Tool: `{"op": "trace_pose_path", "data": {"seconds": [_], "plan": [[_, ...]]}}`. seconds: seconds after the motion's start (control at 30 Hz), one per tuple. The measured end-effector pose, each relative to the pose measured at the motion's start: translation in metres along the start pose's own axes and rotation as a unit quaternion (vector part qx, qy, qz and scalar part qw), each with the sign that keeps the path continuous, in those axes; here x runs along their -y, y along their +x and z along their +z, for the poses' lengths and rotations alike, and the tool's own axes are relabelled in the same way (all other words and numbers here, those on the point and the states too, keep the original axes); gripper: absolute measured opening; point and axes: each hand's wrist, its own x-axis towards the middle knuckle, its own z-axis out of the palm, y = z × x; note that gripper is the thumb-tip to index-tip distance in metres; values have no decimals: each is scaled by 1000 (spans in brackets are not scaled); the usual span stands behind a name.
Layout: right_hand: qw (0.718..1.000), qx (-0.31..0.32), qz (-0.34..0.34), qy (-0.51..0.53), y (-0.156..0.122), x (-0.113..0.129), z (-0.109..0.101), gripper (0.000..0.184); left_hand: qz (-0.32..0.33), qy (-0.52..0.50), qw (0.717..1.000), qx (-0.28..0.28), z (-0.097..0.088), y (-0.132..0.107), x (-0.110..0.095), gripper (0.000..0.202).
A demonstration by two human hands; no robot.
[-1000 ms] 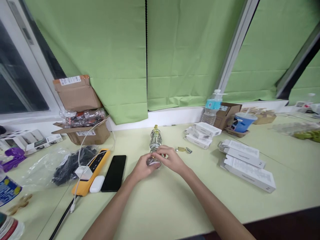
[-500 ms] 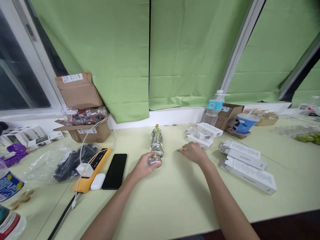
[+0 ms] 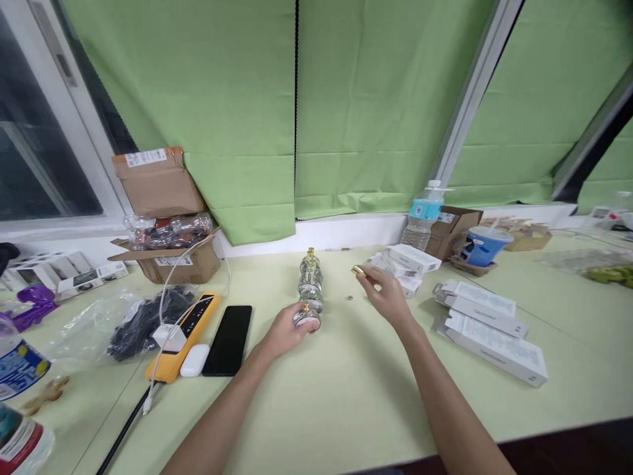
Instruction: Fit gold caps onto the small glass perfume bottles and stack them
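A gold-coloured cylinder [image 3: 357, 270] is pinched in the right hand [image 3: 386, 297]; the nearest clear bottle [image 3: 307, 320] is grasped by the left hand [image 3: 285, 331].
The cylinder is held over the table [image 3: 336, 396] by the fingertips alone and could be dropped if they slipped. Were the nearest bottle pushed, the bottles behind [image 3: 311, 282], closely lined up, might be toppled. A small metallic piece [image 3: 349, 297], lying loose between the hands, could be knocked away by a sweeping wrist.

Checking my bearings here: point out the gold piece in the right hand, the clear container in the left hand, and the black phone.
gold piece [image 3: 357, 270], head view, exposed end
clear container [image 3: 302, 318], head view, visible body
black phone [image 3: 227, 340], head view, middle of screen
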Motion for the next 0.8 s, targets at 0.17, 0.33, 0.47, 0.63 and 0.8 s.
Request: {"op": "trace_pose_path", "data": {"seconds": [0.17,0.33,0.47,0.63,0.8], "plan": [[980,46,32,193,-9,43,17,44,16,17,1000,-16,2,1,2,28],[953,96,46,284,-18,64,38,37,66,123,989,-57,0,1,-5,20],[948,115,46,295,-22,68,47,37,105,195,973,-63,-4,0,-12,20],[949,126,38,285,-27,72,53,36,96,311,943,-72,-8,-2,-17,12],[968,131,11,215,-31,77,55,34,81,367,924,-77,-11,-4,-19,10]]}}
